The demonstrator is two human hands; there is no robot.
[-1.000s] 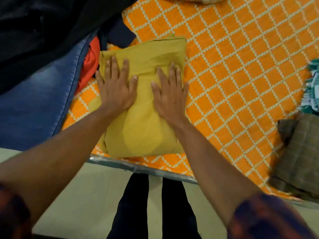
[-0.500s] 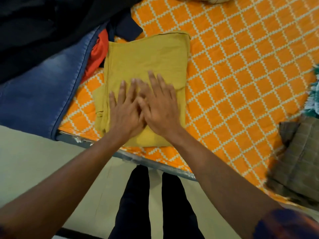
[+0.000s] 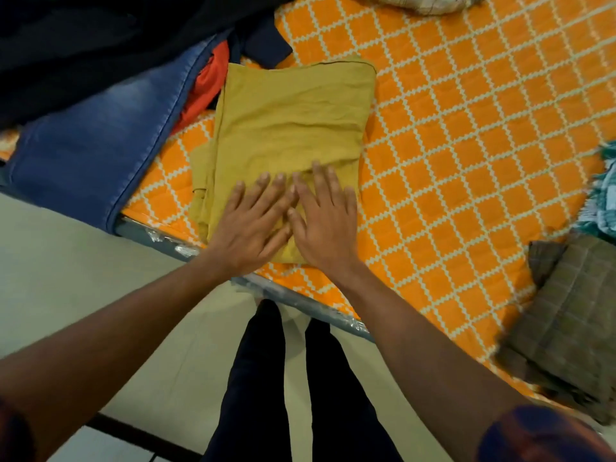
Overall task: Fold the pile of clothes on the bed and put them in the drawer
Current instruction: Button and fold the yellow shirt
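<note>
- Currently in hand, as I judge it: flattening a fold in the mustard garment (image 3: 290, 128). The folding stage is not finished, since other clothes lie unfolded.
- Left hand (image 3: 248, 228): released, fingers straight, palm down on the garment's near end. It grasps nothing.
- Right hand (image 3: 325, 225): likewise flat and pressing, just beside the left, with the inner fingers of the two hands touching.
- Location: the garment lies on the bed (image 3: 466, 128), its near end almost at the bed's near edge. Its left side is close to the jeans (image 3: 100, 145) and an orange-red garment (image 3: 208, 85).
- Orientation: a folded rectangle. The long axis runs from the near edge of the bed toward the far side, and the far end leans slightly right. The far short end has a dark hem line, and loose layers stick out along the left long side.
- Next move, a judgement: either one more fold across the long axis, near end carried to far end, or a lift with both hands under the bundle. The loose left layers need tucking first or the stack will splay.
- The drawer is not in view, so I cannot tell which way it lies.
- Also present: a dark pile (image 3: 83, 38) at the far left corner and a brown checked cloth (image 3: 573, 315) near the right edge.
</note>
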